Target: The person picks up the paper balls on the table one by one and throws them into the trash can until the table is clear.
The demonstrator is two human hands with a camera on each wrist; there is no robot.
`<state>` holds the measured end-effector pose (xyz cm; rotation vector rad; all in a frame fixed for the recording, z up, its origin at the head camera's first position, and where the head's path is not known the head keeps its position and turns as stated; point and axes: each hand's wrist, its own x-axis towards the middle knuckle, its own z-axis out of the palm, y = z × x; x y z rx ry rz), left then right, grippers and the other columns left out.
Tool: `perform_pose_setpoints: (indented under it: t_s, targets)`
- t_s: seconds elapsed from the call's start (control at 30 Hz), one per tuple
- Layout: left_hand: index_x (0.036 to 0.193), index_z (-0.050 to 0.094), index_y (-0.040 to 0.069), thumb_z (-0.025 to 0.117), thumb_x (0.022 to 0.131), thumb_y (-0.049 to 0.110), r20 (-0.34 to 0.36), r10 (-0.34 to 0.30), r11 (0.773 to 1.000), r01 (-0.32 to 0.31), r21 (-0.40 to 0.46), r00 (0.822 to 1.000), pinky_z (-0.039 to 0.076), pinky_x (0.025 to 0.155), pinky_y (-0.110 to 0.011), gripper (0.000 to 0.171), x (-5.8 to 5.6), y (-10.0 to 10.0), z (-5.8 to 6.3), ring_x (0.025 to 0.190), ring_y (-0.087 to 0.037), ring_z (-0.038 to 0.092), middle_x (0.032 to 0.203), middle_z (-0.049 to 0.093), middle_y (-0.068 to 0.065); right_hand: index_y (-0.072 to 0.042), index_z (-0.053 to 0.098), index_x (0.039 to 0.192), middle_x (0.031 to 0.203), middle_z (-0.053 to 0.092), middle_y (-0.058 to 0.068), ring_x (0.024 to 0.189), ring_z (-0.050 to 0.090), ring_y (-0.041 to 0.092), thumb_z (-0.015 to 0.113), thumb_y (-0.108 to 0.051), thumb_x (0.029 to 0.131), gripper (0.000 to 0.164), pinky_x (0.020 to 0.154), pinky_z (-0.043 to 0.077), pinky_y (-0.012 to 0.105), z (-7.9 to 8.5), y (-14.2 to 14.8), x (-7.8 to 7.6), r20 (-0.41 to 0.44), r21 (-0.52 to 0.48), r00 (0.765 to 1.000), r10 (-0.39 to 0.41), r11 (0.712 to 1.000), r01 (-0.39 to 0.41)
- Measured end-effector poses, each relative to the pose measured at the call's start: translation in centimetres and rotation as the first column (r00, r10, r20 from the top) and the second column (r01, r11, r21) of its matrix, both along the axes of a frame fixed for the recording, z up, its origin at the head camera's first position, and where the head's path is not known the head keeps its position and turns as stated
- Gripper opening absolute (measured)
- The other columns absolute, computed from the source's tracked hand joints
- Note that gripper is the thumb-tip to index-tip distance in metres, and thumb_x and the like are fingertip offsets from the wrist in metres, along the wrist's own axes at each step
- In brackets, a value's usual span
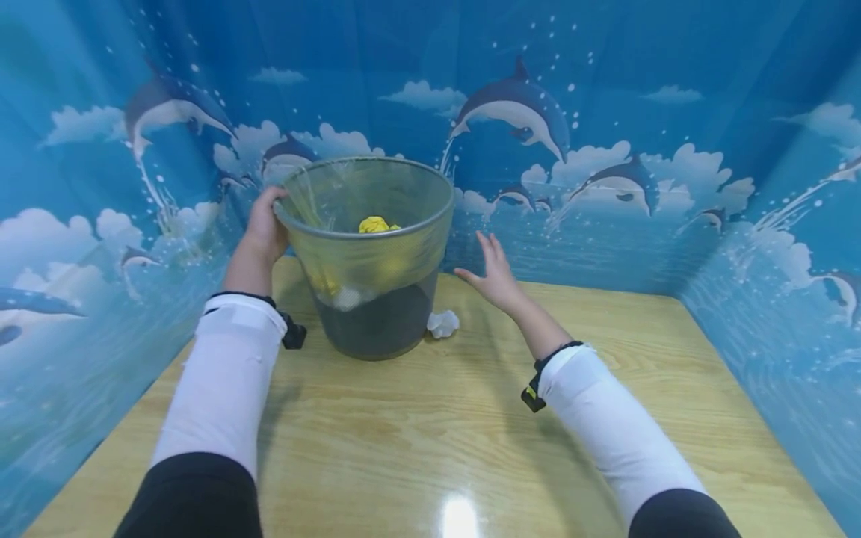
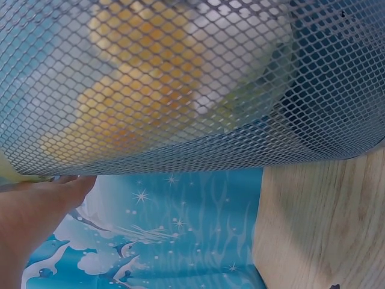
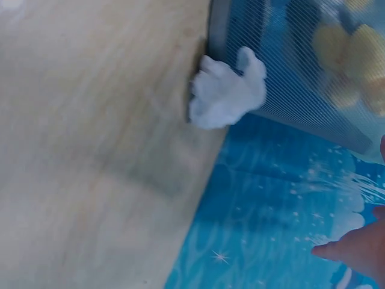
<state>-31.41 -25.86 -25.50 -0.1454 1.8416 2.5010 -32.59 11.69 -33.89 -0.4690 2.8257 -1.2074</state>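
A grey mesh wastebasket (image 1: 377, 314) stands on the table, lined with a thin, clear yellowish bag (image 1: 343, 258). Crumpled yellow paper (image 1: 373, 224) shows inside it, and through the mesh a white wad (image 2: 234, 42) is visible too. My left hand (image 1: 264, 228) grips the basket's rim at the left, its fingertips partly hidden there. To the right of the basket, my right hand (image 1: 496, 276) hovers with fingers spread and holds nothing. Below that hand, a crumpled white paper ball (image 1: 443, 324) lies on the table against the basket's base.
The light wood table (image 1: 403, 426) is walled in at the back and both sides by a blue curtain (image 1: 605, 112) printed with dolphins. Each wrist carries a small black camera, such as the one on the left wrist (image 1: 293, 332).
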Motion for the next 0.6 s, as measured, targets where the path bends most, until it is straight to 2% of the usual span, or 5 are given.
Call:
perform_pose_setpoints:
  t_s: [0.1,0.13,0.2,0.4,0.6]
  targets:
    - [0.153,-0.016,0.033,0.036,0.098,0.036,-0.006,-0.002,1.0,0.002,0.0,1.0,0.012,0.118,-0.028,0.076,0.0,0.0,0.0,0.148,-0.009,0.01,0.161,0.009,0.009,-0.017,0.001,0.157,0.162,-0.01,0.016,0.149,-0.003,0.038,0.059,-0.044,0.095,0.089,0.116,0.012,0.058,-1.0,-0.4,0.1,0.022,0.016,1.0,0.019,1.0,-0.02]
    - [0.152,-0.021,0.033,0.035,0.098,0.036,-0.011,-0.01,1.0,0.01,-0.005,1.0,0.01,0.119,-0.028,0.077,0.0,0.0,0.0,0.149,-0.008,0.003,0.162,-0.006,0.012,-0.016,0.002,0.157,0.162,-0.009,0.017,0.149,-0.003,0.038,0.059,-0.043,0.095,0.089,0.116,0.013,0.058,-1.4,-0.6,0.2,0.027,0.024,0.999,0.026,0.999,-0.027]
    - [0.15,-0.025,0.033,0.035,0.098,0.036,-0.012,-0.015,1.0,0.015,-0.013,1.0,0.007,0.12,-0.029,0.079,0.0,0.0,0.0,0.149,-0.008,-0.005,0.16,-0.017,0.015,-0.014,0.003,0.157,0.161,-0.008,0.019,0.148,-0.001,0.04,0.059,-0.041,0.095,0.088,0.116,0.014,0.057,-2.0,-0.9,0.3,0.037,0.038,0.998,0.042,0.998,-0.043]
    - [0.149,-0.026,0.034,0.036,0.098,0.037,-0.002,-0.006,1.0,0.006,-0.012,1.0,0.005,0.121,-0.03,0.081,-0.1,0.1,0.0,0.149,-0.01,-0.009,0.16,-0.022,0.013,-0.009,0.013,0.156,0.16,0.002,0.024,0.147,0.007,0.043,0.06,-0.036,0.095,0.082,0.115,0.018,0.058,-3.4,-1.6,0.5,0.024,0.07,0.998,0.066,0.995,-0.067]
    - [0.148,-0.028,0.033,0.038,0.097,0.037,0.009,0.014,1.0,-0.014,-0.009,1.0,-0.001,0.12,-0.031,0.084,-0.1,0.1,-0.1,0.146,-0.012,-0.022,0.156,-0.032,0.014,-0.004,0.02,0.154,0.158,0.013,0.027,0.145,0.015,0.044,0.061,-0.036,0.095,0.079,0.115,0.02,0.055,-4.5,-2.2,1.1,0.002,0.15,0.995,0.102,0.984,-0.101]
